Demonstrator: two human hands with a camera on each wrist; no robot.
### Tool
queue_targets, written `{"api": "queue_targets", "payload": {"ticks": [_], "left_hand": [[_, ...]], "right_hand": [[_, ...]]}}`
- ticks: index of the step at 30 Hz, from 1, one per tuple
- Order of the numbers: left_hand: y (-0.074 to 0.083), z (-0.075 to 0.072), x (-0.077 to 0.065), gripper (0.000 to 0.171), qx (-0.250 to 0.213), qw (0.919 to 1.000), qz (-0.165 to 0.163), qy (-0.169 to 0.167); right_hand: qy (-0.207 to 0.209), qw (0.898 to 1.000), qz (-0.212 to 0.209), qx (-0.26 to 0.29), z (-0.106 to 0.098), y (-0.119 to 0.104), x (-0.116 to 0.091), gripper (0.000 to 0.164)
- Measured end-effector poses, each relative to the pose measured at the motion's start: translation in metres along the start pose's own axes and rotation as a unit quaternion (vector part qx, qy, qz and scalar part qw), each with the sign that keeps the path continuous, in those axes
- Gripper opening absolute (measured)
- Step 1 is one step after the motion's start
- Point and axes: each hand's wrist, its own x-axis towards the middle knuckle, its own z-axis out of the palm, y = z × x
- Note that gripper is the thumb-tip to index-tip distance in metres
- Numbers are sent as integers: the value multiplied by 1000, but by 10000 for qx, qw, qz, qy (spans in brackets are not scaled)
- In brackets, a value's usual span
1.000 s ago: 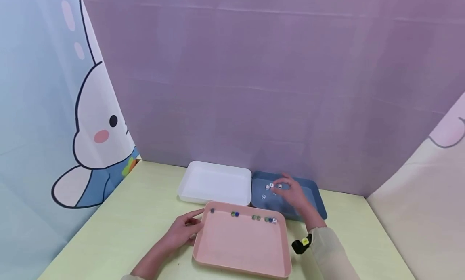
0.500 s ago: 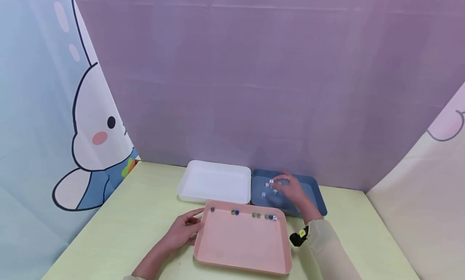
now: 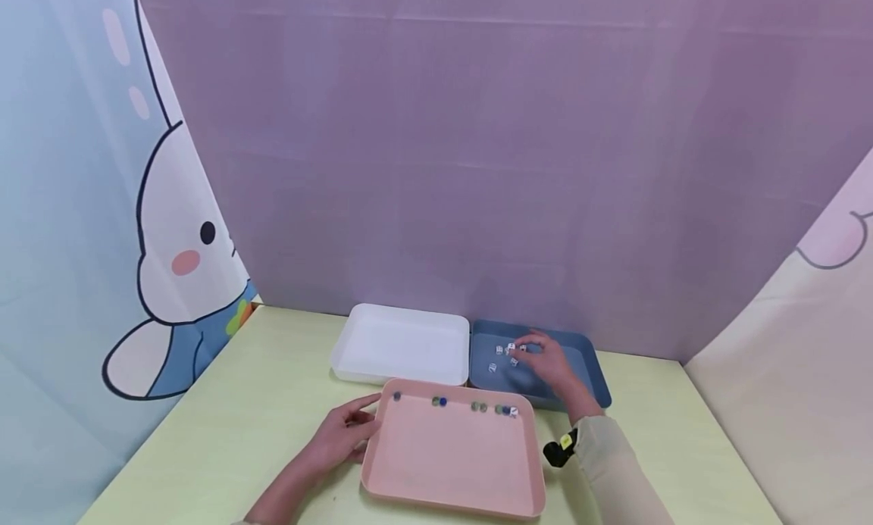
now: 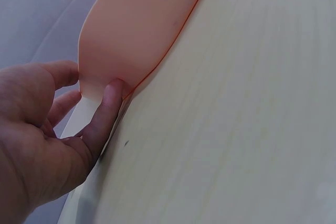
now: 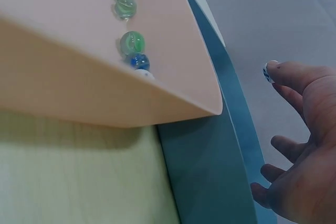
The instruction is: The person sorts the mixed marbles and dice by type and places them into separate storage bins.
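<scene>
Presently we pinch a die (image 5: pixel 268 71) in our right hand (image 3: pixel 549 364), beyond the far right corner of the pink tray (image 3: pixel 453 457), perhaps clear of the blue tray (image 3: pixel 585 364) beneath, while our left hand (image 3: pixel 341 432), farther from the loose dice (image 3: pixel 492 367), grips the pink tray's left side.

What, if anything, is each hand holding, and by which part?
The right hand pinches a white die between its fingertips; which faces they touch cannot be told. The left hand holds the pink tray by its left side.
</scene>
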Motion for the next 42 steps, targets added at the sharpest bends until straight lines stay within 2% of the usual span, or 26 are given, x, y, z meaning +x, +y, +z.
{"api": "queue_targets", "payload": {"ticks": [12, 18, 31, 37, 42], "left_hand": [[-1, 2, -2, 56, -157, 9998, -23, 71], [-2, 1, -1, 55, -139, 9999, 14, -13], [0, 1, -2, 55, -103, 9999, 9, 56], [1, 1, -2, 54, -126, 9998, -45, 116], [1, 1, -2, 55, -113, 9999, -28, 95]], "right_hand": [[53, 10000, 34, -71, 2, 4, -1, 27], [141, 9998, -6, -112, 2, 4, 0, 30], [56, 9999, -6, -134, 0, 2, -3, 28], [88, 9987, -73, -499, 3, -6, -4, 24], [60, 9920, 15, -1261, 4, -26, -13, 19]]}}
